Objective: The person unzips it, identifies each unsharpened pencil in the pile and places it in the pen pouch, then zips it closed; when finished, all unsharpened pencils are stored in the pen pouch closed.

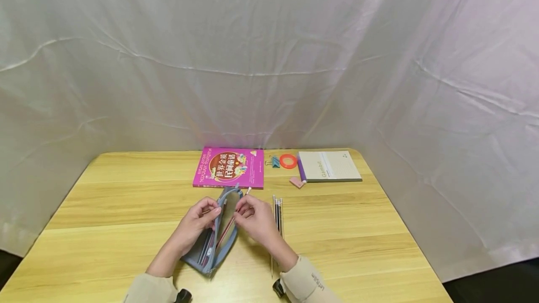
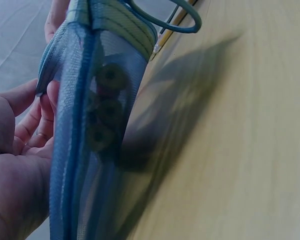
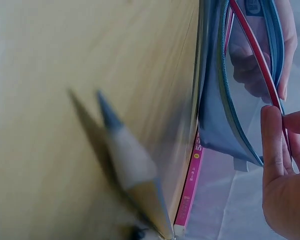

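A blue-grey mesh pencil case (image 1: 230, 246) with its zip undone stands in front of me on the table. My left hand (image 1: 198, 219) pinches one edge of its opening between thumb and fingers. With thumb and fingertips, my right hand (image 1: 254, 216) grips a red pencil (image 3: 257, 47) near its white eraser end; the rest slants down into the case. Several other pencils show through the mesh (image 2: 107, 107). Right of the right hand, several pencils (image 1: 278, 209) lie side by side on the table, partly hidden by the wrist.
Behind the case lies a pink book (image 1: 248, 167). Further right are a blue binder clip (image 1: 275, 162), an orange-red tape ring (image 1: 288, 161), a pink eraser (image 1: 296, 182), a purple marker (image 1: 302, 167) and a notebook (image 1: 337, 165). Pale curtains (image 1: 252, 60) surround the wooden table (image 1: 358, 233).
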`<state>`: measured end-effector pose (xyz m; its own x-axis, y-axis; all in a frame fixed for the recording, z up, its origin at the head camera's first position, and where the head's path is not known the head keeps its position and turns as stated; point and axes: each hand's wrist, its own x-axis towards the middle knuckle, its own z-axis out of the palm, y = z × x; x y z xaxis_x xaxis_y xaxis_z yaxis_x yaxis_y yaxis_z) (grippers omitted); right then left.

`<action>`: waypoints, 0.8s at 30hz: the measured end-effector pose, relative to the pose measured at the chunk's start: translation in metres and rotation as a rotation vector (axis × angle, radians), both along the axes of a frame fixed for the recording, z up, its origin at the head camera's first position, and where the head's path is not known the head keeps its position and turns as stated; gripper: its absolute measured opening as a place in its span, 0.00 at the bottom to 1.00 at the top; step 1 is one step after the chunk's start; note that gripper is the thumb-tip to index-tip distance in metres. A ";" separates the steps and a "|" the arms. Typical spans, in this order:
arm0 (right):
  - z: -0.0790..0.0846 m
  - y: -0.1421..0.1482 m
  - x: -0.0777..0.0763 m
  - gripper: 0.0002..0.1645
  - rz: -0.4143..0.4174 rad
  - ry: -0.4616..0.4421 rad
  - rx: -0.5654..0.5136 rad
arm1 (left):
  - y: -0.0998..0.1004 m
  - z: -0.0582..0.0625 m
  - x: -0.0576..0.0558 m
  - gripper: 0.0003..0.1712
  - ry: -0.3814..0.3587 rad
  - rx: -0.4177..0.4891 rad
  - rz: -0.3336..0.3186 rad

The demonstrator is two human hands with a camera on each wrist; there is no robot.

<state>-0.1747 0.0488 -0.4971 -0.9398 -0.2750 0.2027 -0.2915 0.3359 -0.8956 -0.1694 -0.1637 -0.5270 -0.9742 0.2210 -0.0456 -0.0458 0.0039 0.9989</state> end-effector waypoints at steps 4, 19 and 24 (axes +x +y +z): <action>0.000 -0.002 0.000 0.08 0.018 -0.011 0.017 | 0.000 0.000 0.000 0.12 0.007 0.001 0.003; -0.002 -0.006 0.000 0.07 0.073 -0.054 0.036 | 0.003 -0.001 0.000 0.17 0.007 0.021 -0.020; -0.003 -0.008 -0.001 0.07 0.084 -0.060 0.045 | 0.004 -0.001 0.000 0.16 0.000 0.020 -0.026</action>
<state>-0.1758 0.0409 -0.4997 -0.9233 -0.3608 0.1321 -0.2662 0.3528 -0.8970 -0.1696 -0.1596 -0.5277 -0.9681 0.2470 -0.0413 -0.0464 -0.0149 0.9988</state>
